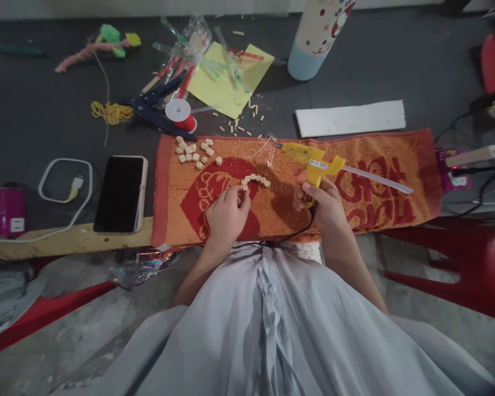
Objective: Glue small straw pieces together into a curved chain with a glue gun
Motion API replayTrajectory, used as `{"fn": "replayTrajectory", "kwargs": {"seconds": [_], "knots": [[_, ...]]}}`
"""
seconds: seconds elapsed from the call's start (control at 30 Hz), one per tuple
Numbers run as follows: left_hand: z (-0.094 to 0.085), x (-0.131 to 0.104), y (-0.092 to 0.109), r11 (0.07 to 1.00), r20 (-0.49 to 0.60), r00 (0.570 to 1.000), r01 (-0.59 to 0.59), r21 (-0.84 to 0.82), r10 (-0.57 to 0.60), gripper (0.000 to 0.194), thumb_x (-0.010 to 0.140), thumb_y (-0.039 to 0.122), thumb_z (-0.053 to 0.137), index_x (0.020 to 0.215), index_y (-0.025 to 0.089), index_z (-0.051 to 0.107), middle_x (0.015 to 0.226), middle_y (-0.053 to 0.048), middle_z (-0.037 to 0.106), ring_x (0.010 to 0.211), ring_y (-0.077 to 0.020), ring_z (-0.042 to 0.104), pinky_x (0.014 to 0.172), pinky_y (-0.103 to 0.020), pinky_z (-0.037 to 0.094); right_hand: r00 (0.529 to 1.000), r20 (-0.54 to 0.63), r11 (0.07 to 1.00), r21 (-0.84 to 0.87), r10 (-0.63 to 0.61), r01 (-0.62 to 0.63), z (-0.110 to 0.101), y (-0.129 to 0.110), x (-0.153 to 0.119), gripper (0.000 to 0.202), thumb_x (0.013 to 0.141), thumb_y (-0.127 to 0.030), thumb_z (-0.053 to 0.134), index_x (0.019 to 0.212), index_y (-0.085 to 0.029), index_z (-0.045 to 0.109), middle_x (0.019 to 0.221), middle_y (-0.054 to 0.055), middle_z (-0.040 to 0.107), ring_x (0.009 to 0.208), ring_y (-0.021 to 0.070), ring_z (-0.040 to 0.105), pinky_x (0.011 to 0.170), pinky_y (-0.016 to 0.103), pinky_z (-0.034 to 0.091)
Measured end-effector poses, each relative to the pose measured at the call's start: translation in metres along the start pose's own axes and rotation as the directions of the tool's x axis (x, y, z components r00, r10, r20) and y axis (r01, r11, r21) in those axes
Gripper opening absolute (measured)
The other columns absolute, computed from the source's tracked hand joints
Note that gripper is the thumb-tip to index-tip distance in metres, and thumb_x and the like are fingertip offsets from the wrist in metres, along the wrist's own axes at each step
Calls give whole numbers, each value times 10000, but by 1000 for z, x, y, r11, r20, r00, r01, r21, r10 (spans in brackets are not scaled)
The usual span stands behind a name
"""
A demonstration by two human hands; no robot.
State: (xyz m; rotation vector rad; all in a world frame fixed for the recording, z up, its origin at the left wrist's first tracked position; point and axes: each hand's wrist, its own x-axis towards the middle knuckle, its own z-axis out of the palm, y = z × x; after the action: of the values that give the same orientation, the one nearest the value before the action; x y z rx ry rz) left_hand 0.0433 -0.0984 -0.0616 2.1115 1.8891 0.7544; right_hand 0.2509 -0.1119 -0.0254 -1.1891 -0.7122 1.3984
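Note:
My right hand (324,203) is wrapped round the handle of a yellow glue gun (301,154), its nozzle pointing left and a clear glue stick (377,179) jutting from its back. The fingers of my left hand (229,213) pinch the left end of a curved chain of small cream pieces (256,179). Both hands are over an orange towel (280,220) with a red heart pattern. At the towel's upper left lie several loose cream clusters (188,156). A thin glue strand shows near the nozzle.
Behind the towel are a red thread spool (180,114), dark blue pliers (148,110), yellow paper (214,82), small cut bits, a white strip (350,118) and a bottle (313,44). A phone (119,193) and cable (91,181) lie left. The gun's black cord (292,235) runs along the towel's front edge.

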Motion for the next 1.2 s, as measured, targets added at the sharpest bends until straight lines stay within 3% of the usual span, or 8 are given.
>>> {"fn": "replayTrajectory", "kwargs": {"seconds": [0.47,0.93,1.2], "knots": [[2,0,-1,1000,-1,1000,2,11,-2,167,908,335,614,988,222,707,720,-3,724,711,-171,685,640,-269,432,998,58,994,100,30,-35,-9,8,-1,324,725,-366,766,955,-246,573,606,-73,507,441,87,459,449,253,358],[1,0,-1,999,-20,999,-24,35,25,183,927,354,588,986,222,700,717,1,720,700,-169,684,648,-271,434,999,47,997,66,24,-27,-9,8,0,328,721,-383,758,947,-235,572,610,-71,493,442,88,451,450,261,359],[2,-1,-1,999,-27,999,-27,28,28,186,925,357,588,987,223,702,719,-1,721,695,-171,683,643,-273,436,998,67,999,-39,11,-8,-9,8,0,294,752,-410,756,909,-234,581,650,-41,612,439,103,511,461,270,383]]}}
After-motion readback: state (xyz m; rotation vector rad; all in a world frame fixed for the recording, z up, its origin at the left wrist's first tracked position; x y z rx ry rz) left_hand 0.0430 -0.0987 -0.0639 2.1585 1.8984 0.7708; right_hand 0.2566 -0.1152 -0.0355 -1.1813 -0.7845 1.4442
